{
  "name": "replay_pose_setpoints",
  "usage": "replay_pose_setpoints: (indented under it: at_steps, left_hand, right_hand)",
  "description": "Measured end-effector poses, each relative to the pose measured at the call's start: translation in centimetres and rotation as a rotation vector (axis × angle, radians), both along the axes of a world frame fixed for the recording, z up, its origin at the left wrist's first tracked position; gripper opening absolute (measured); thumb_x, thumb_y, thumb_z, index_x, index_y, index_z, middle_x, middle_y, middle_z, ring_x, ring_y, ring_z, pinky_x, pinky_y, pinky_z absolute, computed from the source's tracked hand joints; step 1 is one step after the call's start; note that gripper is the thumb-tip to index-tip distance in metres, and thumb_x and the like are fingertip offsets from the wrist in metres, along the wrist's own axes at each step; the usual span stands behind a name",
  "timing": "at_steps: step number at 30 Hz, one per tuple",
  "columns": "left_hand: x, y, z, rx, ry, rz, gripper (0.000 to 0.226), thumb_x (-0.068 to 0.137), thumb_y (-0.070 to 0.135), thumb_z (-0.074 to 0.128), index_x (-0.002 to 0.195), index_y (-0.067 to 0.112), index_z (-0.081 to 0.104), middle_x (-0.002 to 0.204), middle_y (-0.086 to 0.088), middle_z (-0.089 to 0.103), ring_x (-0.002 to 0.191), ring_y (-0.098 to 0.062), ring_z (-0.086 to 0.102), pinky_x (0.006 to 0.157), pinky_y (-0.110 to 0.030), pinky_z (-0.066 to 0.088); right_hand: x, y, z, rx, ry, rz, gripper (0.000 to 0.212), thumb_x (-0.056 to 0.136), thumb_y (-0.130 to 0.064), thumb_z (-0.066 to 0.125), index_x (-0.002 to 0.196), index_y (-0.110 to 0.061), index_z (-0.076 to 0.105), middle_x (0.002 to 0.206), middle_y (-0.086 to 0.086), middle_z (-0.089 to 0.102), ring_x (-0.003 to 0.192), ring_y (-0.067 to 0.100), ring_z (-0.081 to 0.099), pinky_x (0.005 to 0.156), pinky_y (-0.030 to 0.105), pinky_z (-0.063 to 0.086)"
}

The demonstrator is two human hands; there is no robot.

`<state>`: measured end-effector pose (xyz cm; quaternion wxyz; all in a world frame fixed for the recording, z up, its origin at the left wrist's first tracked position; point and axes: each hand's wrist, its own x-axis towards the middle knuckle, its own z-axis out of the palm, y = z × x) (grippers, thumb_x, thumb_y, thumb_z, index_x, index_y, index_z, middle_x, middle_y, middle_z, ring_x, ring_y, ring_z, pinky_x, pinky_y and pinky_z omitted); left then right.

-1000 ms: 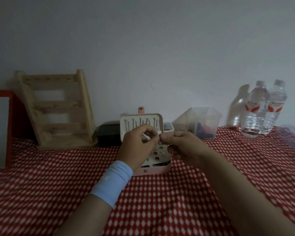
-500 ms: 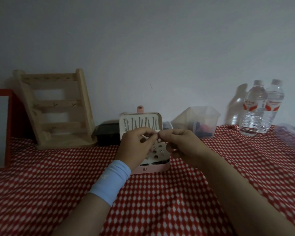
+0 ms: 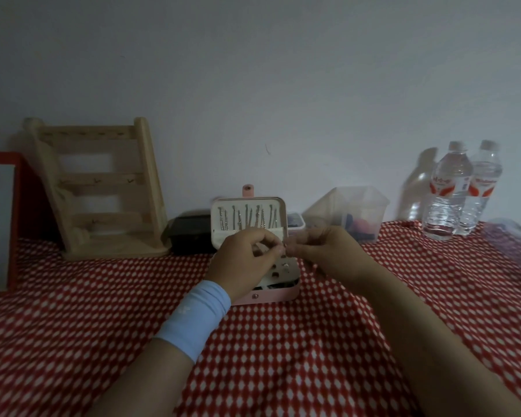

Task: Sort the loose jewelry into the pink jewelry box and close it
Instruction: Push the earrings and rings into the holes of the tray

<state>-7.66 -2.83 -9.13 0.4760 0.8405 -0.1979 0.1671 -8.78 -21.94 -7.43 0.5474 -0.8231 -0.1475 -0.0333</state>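
Left hand, right hand pinch jewelry; pink jewelry box lid upright.

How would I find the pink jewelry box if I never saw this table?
Find the red-and-white tablecloth, then its middle near the wall. There, between a black box and a clear tub, sits the pink jewelry box, behind the left hand and right hand pinching a tiny piece. It alone is pink, its lid standing open with silver chains inside.
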Motion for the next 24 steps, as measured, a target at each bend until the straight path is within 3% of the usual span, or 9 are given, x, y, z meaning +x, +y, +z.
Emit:
replay_pose_setpoints:
  at_steps: [3, 7, 11, 20, 24]
  left_hand:
    - [0.3, 0.5, -0.3, 0.148, 0.021, 0.004, 0.004, 0.087, 0.031, 0.068, 0.087, 0.032, 0.072, 0.087, 0.018, 0.066, 0.078, -0.001, 0.062, 0.078, -0.035, 0.059]
    - [0.6, 0.7, -0.4, 0.291, -0.044, -0.018, 0.013, 0.089, 0.023, 0.066, 0.094, 0.032, 0.073, 0.097, 0.016, 0.065, 0.095, -0.002, 0.056, 0.092, -0.031, 0.050]
    - [0.8, 0.8, -0.6, 0.400, -0.086, -0.038, 0.015, 0.088, 0.023, 0.065, 0.091, 0.034, 0.075, 0.092, 0.017, 0.061, 0.098, -0.005, 0.052, 0.092, -0.036, 0.048]
    - [0.5, 0.7, -0.5, 0.449, -0.083, -0.052, 0.021, 0.088, 0.018, 0.063, 0.099, 0.030, 0.075, 0.103, 0.010, 0.063, 0.107, -0.009, 0.047, 0.098, -0.033, 0.042]
    - [0.4, 0.6, -0.6, 0.456, -0.099, -0.043, 0.022, 0.088, 0.017, 0.062, 0.103, 0.029, 0.073, 0.104, 0.009, 0.064, 0.107, -0.009, 0.047, 0.096, -0.029, 0.041]
  right_hand:
    - [0.3, -0.2, -0.2, -0.415, -0.151, -0.078, 0.015, 0.092, -0.019, 0.070, 0.104, -0.023, 0.077, 0.090, -0.016, 0.071, 0.076, -0.007, 0.064, 0.075, 0.016, 0.057]
    - [0.6, 0.2, -0.3, -0.594, -0.167, -0.076, 0.019, 0.091, -0.021, 0.071, 0.110, -0.024, 0.076, 0.112, -0.009, 0.074, 0.091, -0.002, 0.063, 0.085, 0.016, 0.053]
    - [0.7, 0.4, -0.2, -0.696, -0.196, -0.069, 0.019, 0.092, -0.021, 0.071, 0.109, -0.025, 0.076, 0.113, -0.008, 0.074, 0.094, 0.003, 0.065, 0.094, 0.026, 0.056]
    - [0.9, 0.8, -0.5, -0.816, -0.211, -0.067, 0.017, 0.091, -0.025, 0.071, 0.106, -0.029, 0.078, 0.108, -0.011, 0.075, 0.091, 0.003, 0.064, 0.092, 0.026, 0.055]
    - [0.8, 0.7, -0.6, -0.803, -0.199, -0.074, 0.016, 0.096, -0.034, 0.065, 0.104, -0.032, 0.078, 0.100, -0.013, 0.075, 0.079, -0.002, 0.061, 0.074, 0.018, 0.050]
